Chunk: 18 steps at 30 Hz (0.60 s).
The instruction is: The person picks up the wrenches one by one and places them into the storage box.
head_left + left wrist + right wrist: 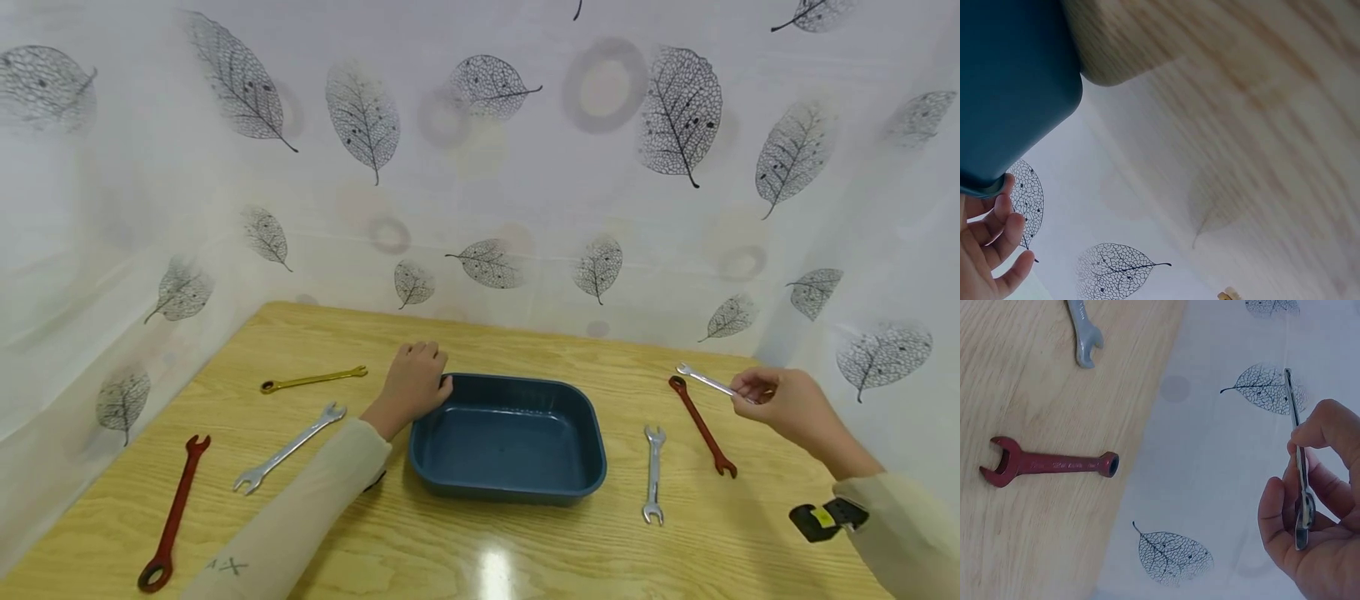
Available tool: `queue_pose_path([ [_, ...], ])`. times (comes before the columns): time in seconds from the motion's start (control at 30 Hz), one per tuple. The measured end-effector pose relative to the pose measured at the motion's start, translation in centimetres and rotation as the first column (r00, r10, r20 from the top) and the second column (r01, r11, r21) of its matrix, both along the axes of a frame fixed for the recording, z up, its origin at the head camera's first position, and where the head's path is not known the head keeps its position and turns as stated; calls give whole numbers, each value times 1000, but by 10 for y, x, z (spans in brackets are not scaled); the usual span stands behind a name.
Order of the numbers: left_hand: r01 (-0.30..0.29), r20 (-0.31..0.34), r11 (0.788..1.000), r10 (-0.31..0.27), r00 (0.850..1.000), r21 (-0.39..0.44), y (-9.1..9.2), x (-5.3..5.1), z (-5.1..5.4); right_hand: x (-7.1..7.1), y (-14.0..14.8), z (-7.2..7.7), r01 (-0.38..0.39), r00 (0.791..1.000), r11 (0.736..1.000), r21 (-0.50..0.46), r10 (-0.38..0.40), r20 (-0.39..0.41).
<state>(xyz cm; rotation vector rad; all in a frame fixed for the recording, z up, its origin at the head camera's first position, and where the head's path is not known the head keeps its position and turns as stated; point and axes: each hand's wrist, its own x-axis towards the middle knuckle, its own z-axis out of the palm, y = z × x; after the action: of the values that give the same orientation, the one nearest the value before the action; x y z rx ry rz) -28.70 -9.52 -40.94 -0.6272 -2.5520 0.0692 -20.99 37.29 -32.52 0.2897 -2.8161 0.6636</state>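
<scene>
While the left hand (414, 383) grips the deep blue tray (502, 493), the right hand (783, 404) pinches, at far right, a thin silver metal wrench (708, 381), likely light, hard and slippery, best held mid-handle.

Tray (506, 450): lower centre of the frame, on the table (420, 550)
Left hand (412, 383): at tray's upper-left corner
Corner wrench (177, 510): lower left
Middle wrench (288, 450): between corner wrench and tray
Back wrench (315, 381): behind middle wrench
Near wrench (654, 477): right of tray
Next wrench (701, 426): right of near wrench
Held wrench (708, 381): in right hand (791, 407), right side
Curtain (510, 200): behind table, upper frame
</scene>
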Motion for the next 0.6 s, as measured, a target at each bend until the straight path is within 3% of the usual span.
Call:
queue_pose_path([
  [0.37,-13,3,1000,13,1000,0,1,0,0,-11,-37,13,-106,994,994,-13,106,-27],
  [0.6,-18,14,1000,18,1000,-7,1,1,0,-18,-63,18,-154,988,988,-15,154,8],
])
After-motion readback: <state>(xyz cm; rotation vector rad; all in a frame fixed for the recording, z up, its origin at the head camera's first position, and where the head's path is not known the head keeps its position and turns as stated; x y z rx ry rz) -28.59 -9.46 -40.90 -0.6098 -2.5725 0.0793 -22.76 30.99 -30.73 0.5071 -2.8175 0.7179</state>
